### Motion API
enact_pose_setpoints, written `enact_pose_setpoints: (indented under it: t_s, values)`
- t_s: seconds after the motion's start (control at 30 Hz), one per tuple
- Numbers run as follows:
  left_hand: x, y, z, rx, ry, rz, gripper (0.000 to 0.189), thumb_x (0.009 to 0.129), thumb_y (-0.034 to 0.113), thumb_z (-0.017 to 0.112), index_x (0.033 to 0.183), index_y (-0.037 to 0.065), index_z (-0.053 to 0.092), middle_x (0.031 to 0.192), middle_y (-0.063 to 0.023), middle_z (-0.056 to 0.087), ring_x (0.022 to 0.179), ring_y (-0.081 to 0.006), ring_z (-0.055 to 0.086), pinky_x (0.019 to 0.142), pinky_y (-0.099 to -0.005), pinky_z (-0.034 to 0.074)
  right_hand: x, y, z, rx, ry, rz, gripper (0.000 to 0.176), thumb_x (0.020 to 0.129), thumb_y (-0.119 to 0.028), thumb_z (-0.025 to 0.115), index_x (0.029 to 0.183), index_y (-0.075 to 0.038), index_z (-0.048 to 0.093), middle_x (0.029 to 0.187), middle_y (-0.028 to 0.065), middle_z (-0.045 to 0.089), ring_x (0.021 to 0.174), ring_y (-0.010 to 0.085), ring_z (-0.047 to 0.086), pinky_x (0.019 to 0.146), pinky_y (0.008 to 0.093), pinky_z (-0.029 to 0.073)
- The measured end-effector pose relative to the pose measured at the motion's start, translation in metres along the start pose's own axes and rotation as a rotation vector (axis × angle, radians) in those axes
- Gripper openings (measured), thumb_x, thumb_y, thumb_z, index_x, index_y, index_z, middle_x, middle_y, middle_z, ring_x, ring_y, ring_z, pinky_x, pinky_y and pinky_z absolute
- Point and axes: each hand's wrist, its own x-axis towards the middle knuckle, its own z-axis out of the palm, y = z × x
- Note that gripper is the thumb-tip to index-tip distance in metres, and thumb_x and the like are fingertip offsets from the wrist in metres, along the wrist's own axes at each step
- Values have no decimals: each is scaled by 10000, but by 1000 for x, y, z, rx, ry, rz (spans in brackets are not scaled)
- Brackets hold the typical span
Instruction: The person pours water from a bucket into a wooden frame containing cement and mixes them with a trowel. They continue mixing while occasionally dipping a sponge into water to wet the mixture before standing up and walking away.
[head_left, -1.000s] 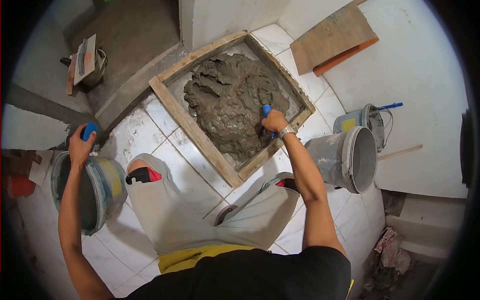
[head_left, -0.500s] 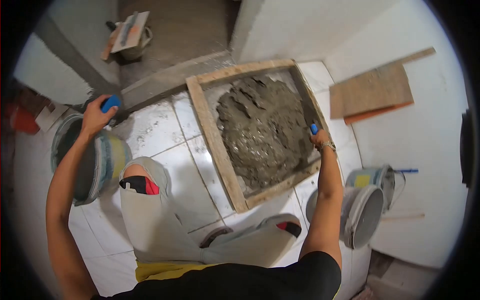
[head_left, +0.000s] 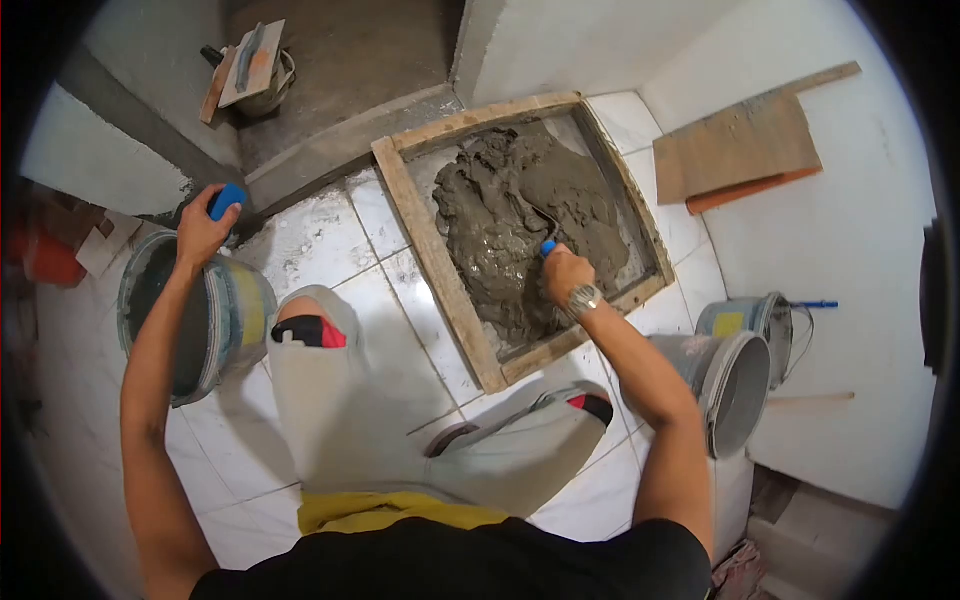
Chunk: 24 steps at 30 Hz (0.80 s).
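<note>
Wet grey mortar [head_left: 500,225] is heaped in a wooden-framed tray [head_left: 425,270] on the tiled floor. My right hand [head_left: 568,274], with a watch on the wrist, is closed round the blue handle of a trowel [head_left: 549,247]; the blade is in the mortar, mostly hidden. On the left, my left hand [head_left: 203,228] is wrapped round a blue-handled object [head_left: 228,200] above the rim of a large bucket [head_left: 240,310]. What lies below that blue handle cannot be made out.
Two buckets [head_left: 740,395] [head_left: 745,318] lie on their sides at the right. A wooden board [head_left: 735,150] leans on the right wall. Floats [head_left: 255,65] rest on a small pail at the upper left. An orange container [head_left: 52,258] stands far left.
My right hand has moved left with the trowel, from the tray's right edge to over the mortar's middle. The mortar on the right side is now smoother. My left hand keeps its hold.
</note>
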Motion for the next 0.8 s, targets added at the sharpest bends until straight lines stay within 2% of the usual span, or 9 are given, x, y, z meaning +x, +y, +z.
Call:
enact_pose_setpoints:
  t_s: [0.13,0.2,0.27,0.4,0.47,0.57,0.6,0.67,0.8]
  values:
    - [-5,-30,-2,-178,124,137,437,866,350,682,1181,50,638,1006,-162,696,919,-293,685,784,-396,540,11,0,7,42,-32,-130,253,889,-155,560,1005,58,631,893,181,727,872,344,730,746,430,587]
    - [-25,-42,-14,-1068,350,-306,394,900,358,651,1141,46,642,1006,-124,681,886,-241,671,692,-368,543,-23,12,-24,231,-132,-46,303,883,-212,595,1000,65,617,898,231,715,873,391,713,774,443,579]
    - [-63,-62,-39,-1161,347,-355,418,918,373,623,1170,40,612,1021,-115,670,886,-217,667,616,-335,529,-76,15,-38,379,-83,78,356,893,-267,598,995,74,585,854,304,682,838,449,687,760,488,565]
    - [-100,-224,9,-139,220,-261,546,927,363,580,1356,37,493,1196,-202,649,1063,-388,640,888,-421,505,-148,-26,-38,764,-109,70,503,919,-367,564,1022,118,486,852,365,644,811,521,647,768,567,520]
    - [-93,-175,1,7,-301,-527,635,898,360,599,1431,50,453,1309,-266,579,1239,-430,534,1070,-415,386,-138,-78,-37,732,-237,137,518,901,-364,516,1077,122,497,973,357,655,934,493,656,866,537,507]
    - [-86,-238,67,427,-335,-312,684,867,393,612,1429,35,458,1299,-286,573,1291,-415,495,1091,-418,374,-72,-135,-6,788,-267,201,433,886,-264,491,1110,91,599,1132,305,650,1073,449,635,951,484,494]
    - [-76,-255,79,427,-327,-301,684,867,393,612,1429,35,458,1299,-286,573,1291,-415,495,1091,-418,374,-43,-144,-3,772,-277,210,420,887,-255,489,1103,77,629,1155,302,643,1099,444,628,963,483,491]
    - [-76,-285,87,666,-577,343,686,836,376,653,1401,28,478,1290,-258,598,1236,-431,539,1060,-442,411,-2,-149,0,784,-235,144,414,889,-273,503,1116,35,662,1190,293,633,1137,435,612,981,482,484]
    - [-82,-180,26,181,-681,-88,648,825,208,702,1406,25,482,1299,-227,610,1163,-408,600,1022,-415,447,12,-130,-4,731,-164,128,429,895,-291,509,1137,29,660,1189,275,642,1120,426,624,973,485,489]
